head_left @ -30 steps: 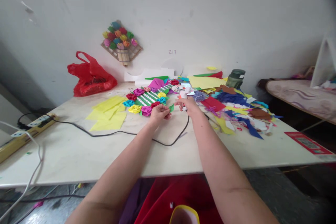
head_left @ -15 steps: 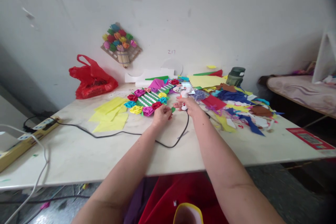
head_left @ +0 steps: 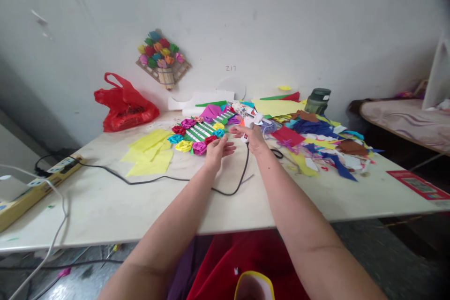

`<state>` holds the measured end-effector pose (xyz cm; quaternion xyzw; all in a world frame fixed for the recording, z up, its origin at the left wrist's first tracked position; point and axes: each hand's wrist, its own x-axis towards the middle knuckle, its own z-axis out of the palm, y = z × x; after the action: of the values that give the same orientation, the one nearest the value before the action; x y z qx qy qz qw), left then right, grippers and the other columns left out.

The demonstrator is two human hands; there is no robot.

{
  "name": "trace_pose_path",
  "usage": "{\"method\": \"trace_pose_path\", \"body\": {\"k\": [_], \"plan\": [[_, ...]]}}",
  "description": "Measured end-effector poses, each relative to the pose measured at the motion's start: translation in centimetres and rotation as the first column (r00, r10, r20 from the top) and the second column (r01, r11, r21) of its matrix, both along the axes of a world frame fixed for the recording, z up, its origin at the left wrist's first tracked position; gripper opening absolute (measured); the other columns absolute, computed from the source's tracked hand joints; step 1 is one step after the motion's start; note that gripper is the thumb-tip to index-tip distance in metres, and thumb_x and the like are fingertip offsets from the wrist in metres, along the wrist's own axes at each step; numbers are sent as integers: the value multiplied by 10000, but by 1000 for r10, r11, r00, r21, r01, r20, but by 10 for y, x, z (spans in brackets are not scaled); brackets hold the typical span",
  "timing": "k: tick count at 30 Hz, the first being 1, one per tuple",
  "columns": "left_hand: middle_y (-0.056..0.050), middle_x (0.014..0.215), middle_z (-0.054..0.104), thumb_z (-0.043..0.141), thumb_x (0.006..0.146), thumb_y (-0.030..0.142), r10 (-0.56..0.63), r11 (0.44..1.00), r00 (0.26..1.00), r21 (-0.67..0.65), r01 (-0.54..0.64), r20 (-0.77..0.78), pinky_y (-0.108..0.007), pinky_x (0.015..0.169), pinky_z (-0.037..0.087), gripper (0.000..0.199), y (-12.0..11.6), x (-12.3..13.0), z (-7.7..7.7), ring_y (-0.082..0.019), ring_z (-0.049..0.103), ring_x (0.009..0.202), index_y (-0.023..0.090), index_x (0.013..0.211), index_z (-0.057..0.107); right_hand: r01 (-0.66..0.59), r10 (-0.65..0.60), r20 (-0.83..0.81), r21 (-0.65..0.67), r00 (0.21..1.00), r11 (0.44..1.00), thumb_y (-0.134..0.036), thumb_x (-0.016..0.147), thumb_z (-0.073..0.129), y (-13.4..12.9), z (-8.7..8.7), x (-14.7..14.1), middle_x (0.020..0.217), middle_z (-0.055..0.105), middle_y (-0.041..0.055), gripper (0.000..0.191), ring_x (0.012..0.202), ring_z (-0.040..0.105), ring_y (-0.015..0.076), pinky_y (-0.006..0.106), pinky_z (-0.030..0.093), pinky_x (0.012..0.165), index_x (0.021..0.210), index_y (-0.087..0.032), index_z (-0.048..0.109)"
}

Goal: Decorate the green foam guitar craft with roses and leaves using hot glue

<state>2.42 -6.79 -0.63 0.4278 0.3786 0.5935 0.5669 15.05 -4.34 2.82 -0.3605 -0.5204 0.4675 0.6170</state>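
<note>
My right hand is wrapped round a white glue gun, whose black cord hangs down onto the table. Just left of it, my left hand has its fingers stretched out and apart, with nothing visible in them. Close beyond that hand lies a craft piece of green and white paper strips, edged with paper roses in several colours. A magenta rose and a red rose are nearest my left hand.
Yellow paper sheets lie left of the roses, with a red plastic bag behind. Coloured paper scraps heap up on the right beside a green bottle. A power strip runs along the left edge.
My left hand has gone from a pinch with a small green paper piece to spread fingers; that piece is no longer visible there. The glue gun has tilted in my right hand.
</note>
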Motion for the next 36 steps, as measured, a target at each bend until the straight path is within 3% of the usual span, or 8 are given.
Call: {"method": "trace_pose_path", "body": {"k": [4,11,17,22,26,30,36], "plan": [[-135,939,669,642,693,435,-59,998,997,41,57,59,-282,682,506,389,2,-2,-2,-194,657,778,99,887,618,-41,41,55,9,998,999,-378,600,696,-5,-3,-8,663,650,44,380,663,632,182,256,493,528,895,-150,626],[-116,871,691,571,701,320,-68,998,985,24,65,160,-317,739,490,255,8,-7,-3,-213,651,838,114,841,624,-85,83,87,24,993,996,-383,601,684,-4,-7,-12,674,649,53,260,688,638,194,256,494,535,699,-150,620],[-110,890,689,575,708,347,-45,998,984,49,37,173,-304,751,482,252,9,-9,-3,-213,647,873,126,826,608,-102,103,114,-18,988,995,-381,589,682,-2,-10,-14,680,662,52,287,663,639,190,251,484,522,744,-144,636],[-70,764,679,632,698,373,74,996,988,37,-80,139,-289,729,494,259,9,-10,-4,-163,654,724,137,775,560,-188,190,112,-25,975,982,-368,576,691,-5,-10,-17,656,663,50,367,572,617,166,246,475,505,846,-123,644],[-22,670,654,608,733,378,106,993,993,56,-108,42,-268,653,500,240,11,-12,-3,-131,627,614,157,749,518,-66,65,105,5,992,998,-375,597,667,-2,-8,-15,569,634,23,438,408,502,100,216,407,416,937,-102,633],[5,569,605,598,736,415,17,999,992,46,-11,-125,-255,562,487,274,9,-13,0,-121,584,517,169,707,482,60,-59,66,-24,996,998,-355,561,683,5,-10,-9,454,550,-35,501,363,420,77,205,350,378,976,-81,616],[28,552,530,653,679,409,-169,981,964,61,185,-206,-230,507,469,301,3,-13,0,-71,480,451,161,698,483,-58,70,77,-141,995,988,-236,519,689,8,-16,-7,390,466,-79,440,348,386,71,205,330,359,929,-91,624]]}}
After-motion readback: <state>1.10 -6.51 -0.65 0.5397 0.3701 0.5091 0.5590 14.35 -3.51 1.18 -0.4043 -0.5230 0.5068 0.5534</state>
